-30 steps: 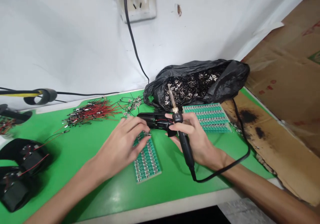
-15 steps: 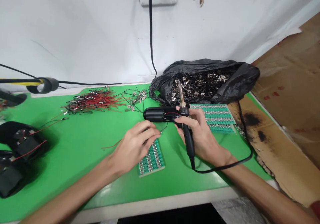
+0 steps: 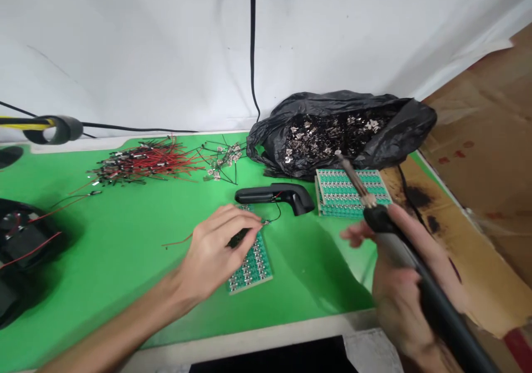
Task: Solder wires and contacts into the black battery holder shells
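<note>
My left hand [image 3: 218,245] lies palm down on a small green circuit panel [image 3: 253,262] on the green mat, its fingertips pinched on a thin wire end by a black wire loop. A black plastic handle piece [image 3: 276,195] lies just beyond it, with no hand on it. My right hand [image 3: 401,276], blurred, is raised at the right near the mat's front edge and grips a black soldering iron [image 3: 384,220], whose metal tip points up and left over a second green circuit panel [image 3: 351,191].
A black bag of small metal parts [image 3: 336,132] sits at the back right. A pile of red and black wires [image 3: 141,162] lies at the back left. Black parts [image 3: 20,245] sit at the far left. Scorched cardboard [image 3: 469,218] covers the right side. A cord [image 3: 251,46] hangs down the wall.
My right hand let go of the black handle piece and pulled back to the right and toward me with the soldering iron. The left hand stayed on the panel.
</note>
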The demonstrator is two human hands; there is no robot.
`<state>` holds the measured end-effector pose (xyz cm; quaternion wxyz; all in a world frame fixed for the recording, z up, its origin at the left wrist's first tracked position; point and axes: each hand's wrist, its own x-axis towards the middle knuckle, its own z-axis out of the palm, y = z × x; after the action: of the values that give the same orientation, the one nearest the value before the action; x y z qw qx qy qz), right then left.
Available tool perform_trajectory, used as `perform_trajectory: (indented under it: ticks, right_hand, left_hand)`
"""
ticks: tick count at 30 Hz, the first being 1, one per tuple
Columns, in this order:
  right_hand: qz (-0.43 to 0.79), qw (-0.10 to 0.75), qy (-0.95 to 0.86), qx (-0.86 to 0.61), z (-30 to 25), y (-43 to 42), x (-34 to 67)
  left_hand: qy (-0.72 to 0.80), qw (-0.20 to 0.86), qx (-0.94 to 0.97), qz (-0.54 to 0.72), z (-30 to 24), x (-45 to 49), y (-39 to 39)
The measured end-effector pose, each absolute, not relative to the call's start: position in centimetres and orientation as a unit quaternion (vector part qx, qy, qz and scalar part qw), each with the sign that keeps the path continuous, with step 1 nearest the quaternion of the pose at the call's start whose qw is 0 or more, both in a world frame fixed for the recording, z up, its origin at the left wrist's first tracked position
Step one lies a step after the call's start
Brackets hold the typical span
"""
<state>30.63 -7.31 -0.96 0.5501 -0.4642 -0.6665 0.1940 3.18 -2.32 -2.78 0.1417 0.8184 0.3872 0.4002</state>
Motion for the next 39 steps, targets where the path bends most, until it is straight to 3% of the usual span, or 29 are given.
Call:
perform_trajectory:
  ticks: [3, 7, 16, 24, 39]
  right_hand:
    - [0.281, 0.658, -0.494, -0.495, -2.0, -10.3, 29.9]
    - [0.371, 0.594, -0.483, -0.526, -3.0, -11.8, 29.6]
    - [0.447, 0.499, -0.466, -0.579, -3.3, -12.0, 30.6]
    - [0.433, 0.442, -0.524, -0.585, -2.6, -11.5, 30.5]
    - [0.339, 0.411, -0.602, -0.595, -1.7, -10.2, 30.2]
  left_hand:
    - [0.391, 0.154, 0.816, 0.397, -2.6, 3.0, -2.6]
    - [0.385, 0.158, 0.831, 0.369, -2.3, 2.9, -2.8]
    - [0.371, 0.117, 0.866, 0.314, -1.7, 2.6, -3.4]
    - [0.337, 0.108, 0.89, 0.288, -1.8, 2.1, -3.7]
    - [0.329, 0.097, 0.907, 0.246, -2.1, 0.9, -4.2]
